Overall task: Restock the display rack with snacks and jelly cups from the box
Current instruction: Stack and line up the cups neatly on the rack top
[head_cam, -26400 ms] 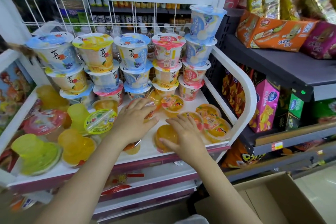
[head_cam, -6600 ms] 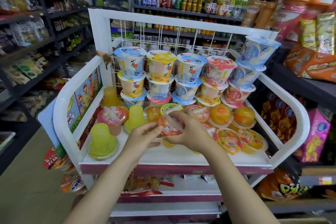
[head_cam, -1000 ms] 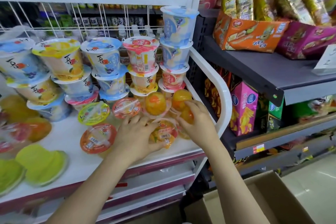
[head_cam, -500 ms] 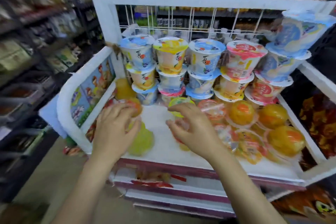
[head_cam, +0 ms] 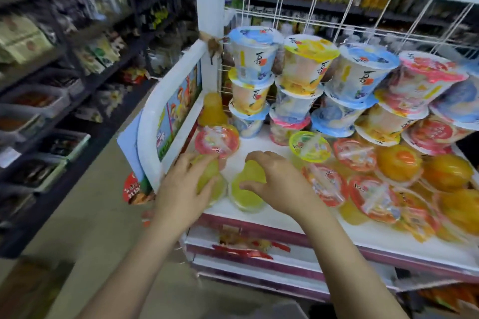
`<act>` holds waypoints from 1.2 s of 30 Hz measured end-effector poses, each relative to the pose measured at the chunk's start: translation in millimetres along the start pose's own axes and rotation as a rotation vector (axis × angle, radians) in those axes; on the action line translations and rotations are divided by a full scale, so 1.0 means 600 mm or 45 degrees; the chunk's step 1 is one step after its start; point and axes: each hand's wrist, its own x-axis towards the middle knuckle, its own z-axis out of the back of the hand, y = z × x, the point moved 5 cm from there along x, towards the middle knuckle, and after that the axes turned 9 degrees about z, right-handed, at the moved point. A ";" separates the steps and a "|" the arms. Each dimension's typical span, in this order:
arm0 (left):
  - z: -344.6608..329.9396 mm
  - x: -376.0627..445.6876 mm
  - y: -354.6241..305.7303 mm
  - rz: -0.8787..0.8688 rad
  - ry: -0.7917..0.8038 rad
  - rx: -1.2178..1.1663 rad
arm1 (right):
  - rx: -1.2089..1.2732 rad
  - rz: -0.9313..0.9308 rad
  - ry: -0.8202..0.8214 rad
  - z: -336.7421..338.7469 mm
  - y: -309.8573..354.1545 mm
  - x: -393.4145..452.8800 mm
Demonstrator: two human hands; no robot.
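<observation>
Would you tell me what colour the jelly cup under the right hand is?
Yellow-green jelly cup under the right hand, head view.

Cup [head_cam: 255, 57] lettering — blurred, nothing legible

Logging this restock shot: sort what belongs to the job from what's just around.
Job:
- left hand on a green jelly cup
- right hand on another green jelly cup
- white display rack
- stacked tall cups

Around:
- dark aisle shelves
- floor

On the white display rack [head_cam: 259, 211], each hand grips a green jelly cup lying near the front left corner: the left hand [head_cam: 185, 189] on one [head_cam: 210, 179], the right hand [head_cam: 278, 184] on its neighbour [head_cam: 245, 195]. Tall cups [head_cam: 305, 70] stand stacked along the rack's wire back, with orange jelly cups [head_cam: 396, 163] crowding its right side.
</observation>
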 end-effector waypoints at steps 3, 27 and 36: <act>0.000 0.000 -0.005 -0.020 -0.034 -0.033 | 0.031 -0.074 -0.307 0.028 -0.019 -0.015; -0.002 0.068 -0.128 0.168 0.161 -0.986 | 0.921 0.190 -0.495 0.062 0.015 -0.041; 0.000 0.074 -0.136 0.009 0.211 -0.919 | 1.015 0.000 -0.575 0.087 -0.010 -0.028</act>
